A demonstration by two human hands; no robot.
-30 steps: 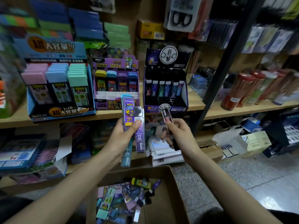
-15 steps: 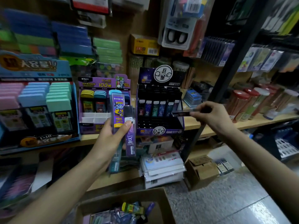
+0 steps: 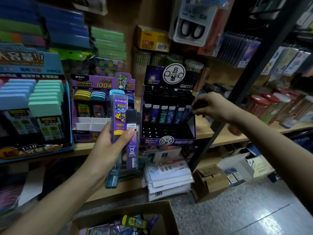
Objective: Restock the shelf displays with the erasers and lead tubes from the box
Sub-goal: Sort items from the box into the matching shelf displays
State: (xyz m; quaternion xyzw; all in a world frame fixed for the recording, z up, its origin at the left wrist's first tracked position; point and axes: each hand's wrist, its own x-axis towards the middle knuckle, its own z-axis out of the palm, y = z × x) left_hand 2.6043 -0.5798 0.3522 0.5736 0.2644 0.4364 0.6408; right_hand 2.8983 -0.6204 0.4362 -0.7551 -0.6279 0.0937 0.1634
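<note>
Black-capped, the lead tube (image 3: pixel 189 115) pinched in our right hand (image 3: pixel 213 107) has swung from level to tip-down, entering the rightmost slot of the zodiac display (image 3: pixel 167 141). Our left hand (image 3: pixel 108 150) grips an Ultraman tube (image 3: pixel 119 116), a Taurus tube (image 3: pixel 133 146) and a teal tube (image 3: pixel 112 177). One is nearly shelved, we judge, and the cardboard box (image 3: pixel 162 211) holds more.

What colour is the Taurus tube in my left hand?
The Taurus tube is purple with a black top, clearest in the head view.
</note>
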